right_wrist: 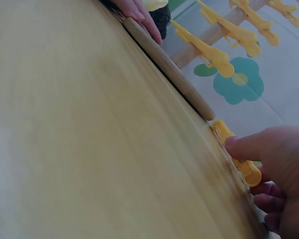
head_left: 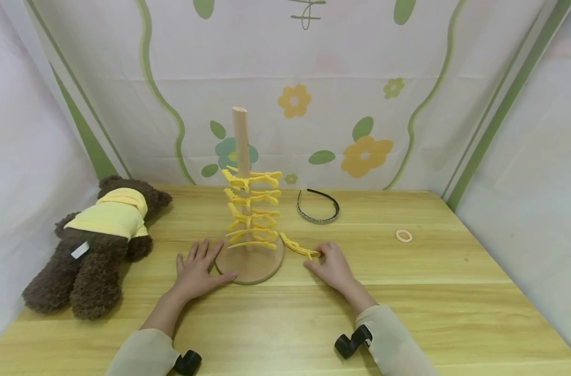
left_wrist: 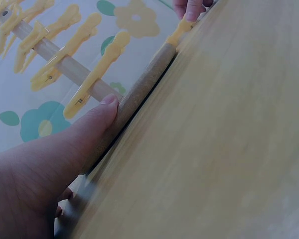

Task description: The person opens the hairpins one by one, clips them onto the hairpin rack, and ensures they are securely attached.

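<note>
A wooden post [head_left: 240, 138] stands upright on a round wooden base [head_left: 250, 269], with several yellow hair clips [head_left: 251, 197] stacked along its lower half. At the base's left edge rests my left hand [head_left: 197, 271], fingers spread and thumb touching the rim; the left wrist view shows that thumb [left_wrist: 97, 117] against the base. To the right of the base, my right hand [head_left: 332, 266] pinches one end of a loose yellow hair clip [head_left: 297, 248] at table level. The right wrist view shows thumb and fingers about this clip [right_wrist: 249, 172].
A brown teddy bear [head_left: 95, 245] in a yellow top lies at the left of the wooden table [head_left: 436, 308]. Behind my right hand is a dark, glittering headband [head_left: 319, 220]. A small pale ring [head_left: 404, 241] lies farther right. A patterned curtain [head_left: 266, 57] hangs behind.
</note>
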Tool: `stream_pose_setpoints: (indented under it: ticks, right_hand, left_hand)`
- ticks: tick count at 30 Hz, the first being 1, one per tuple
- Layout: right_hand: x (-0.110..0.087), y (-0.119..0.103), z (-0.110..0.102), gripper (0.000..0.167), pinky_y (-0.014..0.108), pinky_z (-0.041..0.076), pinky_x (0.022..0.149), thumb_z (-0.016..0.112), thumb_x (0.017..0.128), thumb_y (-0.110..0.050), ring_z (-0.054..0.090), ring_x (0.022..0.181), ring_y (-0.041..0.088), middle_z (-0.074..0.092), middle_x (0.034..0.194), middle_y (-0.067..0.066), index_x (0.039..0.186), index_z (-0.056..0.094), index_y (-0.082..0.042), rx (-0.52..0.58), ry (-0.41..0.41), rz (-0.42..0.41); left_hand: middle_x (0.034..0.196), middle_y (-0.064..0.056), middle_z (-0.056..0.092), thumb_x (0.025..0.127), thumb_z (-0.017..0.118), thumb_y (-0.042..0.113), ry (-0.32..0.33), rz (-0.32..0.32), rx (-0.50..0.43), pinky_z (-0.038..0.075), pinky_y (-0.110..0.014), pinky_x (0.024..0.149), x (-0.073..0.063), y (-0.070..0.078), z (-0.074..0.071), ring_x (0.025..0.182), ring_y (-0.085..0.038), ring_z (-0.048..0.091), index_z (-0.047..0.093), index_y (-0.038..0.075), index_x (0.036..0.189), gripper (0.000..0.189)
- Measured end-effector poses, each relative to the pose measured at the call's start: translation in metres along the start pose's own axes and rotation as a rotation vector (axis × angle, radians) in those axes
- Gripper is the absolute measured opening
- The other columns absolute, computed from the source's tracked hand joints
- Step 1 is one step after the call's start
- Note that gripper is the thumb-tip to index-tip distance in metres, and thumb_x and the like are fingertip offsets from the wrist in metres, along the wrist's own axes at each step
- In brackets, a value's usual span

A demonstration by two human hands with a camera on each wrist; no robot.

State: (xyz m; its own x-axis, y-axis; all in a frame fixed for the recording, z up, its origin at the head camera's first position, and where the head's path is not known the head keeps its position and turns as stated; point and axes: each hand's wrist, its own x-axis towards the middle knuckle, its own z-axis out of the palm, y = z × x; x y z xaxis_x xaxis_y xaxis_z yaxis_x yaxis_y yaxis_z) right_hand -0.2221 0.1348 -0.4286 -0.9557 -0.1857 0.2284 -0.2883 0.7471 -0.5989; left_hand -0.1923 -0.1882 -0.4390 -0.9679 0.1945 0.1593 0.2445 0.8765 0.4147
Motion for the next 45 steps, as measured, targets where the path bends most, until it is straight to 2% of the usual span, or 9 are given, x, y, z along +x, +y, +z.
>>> stream_pose_setpoints:
  ticks: [7, 10, 14, 18, 25, 28, 37, 42, 45]
  right_hand:
    - [0.004, 0.003, -0.01, 0.033, 0.029, 0.043, 0.061, 0.068, 0.074, -0.011, 0.051, 0.072, 0.019, 0.054, 0.083, 0.008, 0.1, 0.057, 0.005, 0.194, -0.038, 0.072]
    - [0.005, 0.006, -0.016, 0.037, 0.03, 0.045, 0.064, 0.066, 0.077, -0.011, 0.054, 0.076, 0.019, 0.056, 0.084, 0.007, 0.108, 0.054, 0.004, 0.216, -0.066, 0.107]
    - [0.006, 0.009, -0.027, 0.039, 0.032, 0.045, 0.068, 0.062, 0.08, -0.013, 0.053, 0.081, 0.02, 0.056, 0.088, 0.008, 0.114, 0.051, 0.003, 0.211, -0.082, 0.107]
    - [0.01, 0.01, -0.044, 0.037, 0.031, 0.045, 0.064, 0.056, 0.084, -0.012, 0.052, 0.078, 0.021, 0.054, 0.094, 0.012, 0.117, 0.048, 0.004, 0.2, -0.102, 0.061]
    - [0.026, 0.009, -0.077, 0.031, 0.036, 0.045, 0.069, 0.048, 0.089, -0.008, 0.05, 0.083, 0.027, 0.051, 0.099, 0.019, 0.115, 0.045, 0.008, 0.153, -0.07, -0.132]
    - [0.033, 0.006, -0.091, 0.03, 0.039, 0.044, 0.07, 0.045, 0.09, -0.007, 0.05, 0.085, 0.029, 0.051, 0.098, 0.02, 0.116, 0.044, 0.008, 0.127, -0.053, -0.187]
    - [0.049, -0.01, -0.123, 0.032, 0.039, 0.04, 0.072, 0.042, 0.092, -0.011, 0.048, 0.087, 0.029, 0.05, 0.099, 0.02, 0.116, 0.042, 0.009, 0.101, 0.015, -0.207]
    - [0.058, -0.021, -0.134, 0.024, 0.03, 0.039, 0.065, 0.046, 0.089, -0.004, 0.047, 0.077, 0.024, 0.052, 0.088, 0.017, 0.109, 0.047, 0.01, 0.126, 0.091, -0.266]
    - [0.062, -0.037, -0.143, 0.021, 0.023, 0.039, 0.06, 0.048, 0.088, -0.003, 0.048, 0.073, 0.022, 0.053, 0.084, 0.017, 0.103, 0.05, 0.011, 0.122, 0.121, -0.284]
  left_hand:
    - [0.138, -0.024, 0.015, 0.069, 0.051, 0.066, 0.001, -0.001, 0.006, -0.005, -0.065, 0.085, 0.0, 0.0, 0.001, 0.123, -0.044, 0.006, 0.026, 0.017, 0.137, 0.088]
    - [0.137, -0.024, 0.015, 0.069, 0.052, 0.066, -0.002, -0.001, 0.001, -0.005, -0.065, 0.085, 0.0, 0.0, 0.001, 0.123, -0.044, 0.006, 0.027, 0.017, 0.137, 0.088]
    - [0.137, -0.024, 0.015, 0.068, 0.052, 0.066, -0.003, -0.006, -0.003, -0.005, -0.065, 0.085, -0.001, 0.001, 0.001, 0.123, -0.044, 0.006, 0.027, 0.017, 0.137, 0.088]
    - [0.138, -0.023, 0.015, 0.068, 0.051, 0.067, -0.005, -0.014, -0.004, -0.005, -0.065, 0.085, -0.001, 0.001, 0.001, 0.123, -0.043, 0.005, 0.028, 0.016, 0.137, 0.089]
    - [0.139, -0.022, 0.014, 0.068, 0.051, 0.067, -0.007, -0.015, -0.005, -0.005, -0.064, 0.085, -0.001, 0.001, 0.001, 0.124, -0.043, 0.004, 0.028, 0.017, 0.137, 0.089]
    - [0.138, -0.022, 0.014, 0.068, 0.051, 0.067, -0.006, -0.014, -0.007, -0.006, -0.064, 0.085, 0.0, 0.001, 0.0, 0.123, -0.043, 0.005, 0.027, 0.017, 0.137, 0.089]
    - [0.138, -0.023, 0.015, 0.068, 0.051, 0.067, -0.002, -0.01, -0.001, -0.005, -0.065, 0.085, 0.0, 0.001, 0.0, 0.123, -0.043, 0.005, 0.028, 0.016, 0.137, 0.089]
    - [0.137, -0.024, 0.016, 0.068, 0.052, 0.067, 0.004, -0.003, 0.003, -0.004, -0.065, 0.085, -0.001, 0.002, -0.001, 0.123, -0.044, 0.007, 0.029, 0.015, 0.136, 0.088]
    - [0.137, -0.024, 0.016, 0.068, 0.052, 0.066, 0.007, -0.002, -0.001, -0.003, -0.066, 0.085, -0.001, 0.003, -0.002, 0.123, -0.044, 0.007, 0.029, 0.015, 0.136, 0.088]
